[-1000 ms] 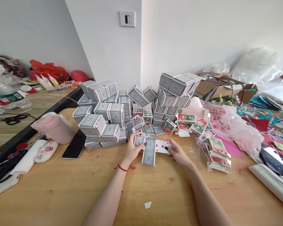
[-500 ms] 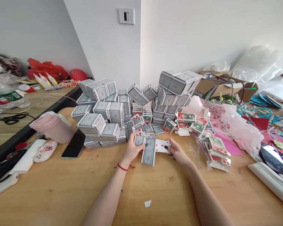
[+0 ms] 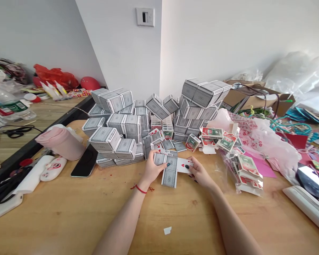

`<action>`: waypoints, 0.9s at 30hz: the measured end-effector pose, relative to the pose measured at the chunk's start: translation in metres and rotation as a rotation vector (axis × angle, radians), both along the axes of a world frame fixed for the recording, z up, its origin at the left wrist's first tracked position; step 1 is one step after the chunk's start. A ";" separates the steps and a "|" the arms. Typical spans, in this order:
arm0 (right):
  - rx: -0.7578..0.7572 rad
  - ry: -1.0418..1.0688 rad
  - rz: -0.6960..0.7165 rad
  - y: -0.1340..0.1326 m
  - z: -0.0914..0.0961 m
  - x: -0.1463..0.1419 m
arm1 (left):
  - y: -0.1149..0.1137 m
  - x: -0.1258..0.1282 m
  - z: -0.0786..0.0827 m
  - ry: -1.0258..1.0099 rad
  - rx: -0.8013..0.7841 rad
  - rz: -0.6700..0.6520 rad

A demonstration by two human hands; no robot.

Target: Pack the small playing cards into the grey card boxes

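My left hand (image 3: 154, 167) grips several playing cards (image 3: 170, 175) with patterned grey backs; one hangs crosswise over the others, and the thumb presses on it. From the right, my right hand (image 3: 200, 171) pinches the end of a face-up card with red hearts (image 3: 184, 166), whose left part lies under the crosswise card. Both hands are just above the wooden table. Behind them lie loose cards (image 3: 157, 136), some face up with hearts, some back up. Blocks built of cards (image 3: 117, 140) are stacked at left, and more card blocks (image 3: 199, 94) stand at right.
Opened red-and-green card boxes (image 3: 246, 170) lie right of the hands, beside a printed plastic bag (image 3: 268, 141). At left are a black phone (image 3: 84, 161), a pink rolled bag (image 3: 61, 141) and scissors (image 3: 7, 184). A white scrap (image 3: 167, 230) lies in front.
The whole view has shifted slightly, so everything appears a little further right. Both hands keep the same hold on the cards, and the heart card shows slightly less of its face.
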State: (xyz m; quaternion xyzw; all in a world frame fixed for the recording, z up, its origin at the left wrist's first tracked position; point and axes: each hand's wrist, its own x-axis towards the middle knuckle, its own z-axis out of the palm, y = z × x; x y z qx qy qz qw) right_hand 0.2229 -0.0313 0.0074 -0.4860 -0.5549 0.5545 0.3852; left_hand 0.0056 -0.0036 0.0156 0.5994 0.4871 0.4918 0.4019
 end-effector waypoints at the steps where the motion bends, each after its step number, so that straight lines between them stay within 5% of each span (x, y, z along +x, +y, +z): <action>1: -0.003 0.001 0.001 0.000 0.000 0.000 | 0.000 0.000 0.000 -0.003 -0.006 -0.006; 27: -0.023 0.054 0.005 -0.005 0.006 -0.019 | -0.005 0.009 0.002 -0.044 0.015 -0.032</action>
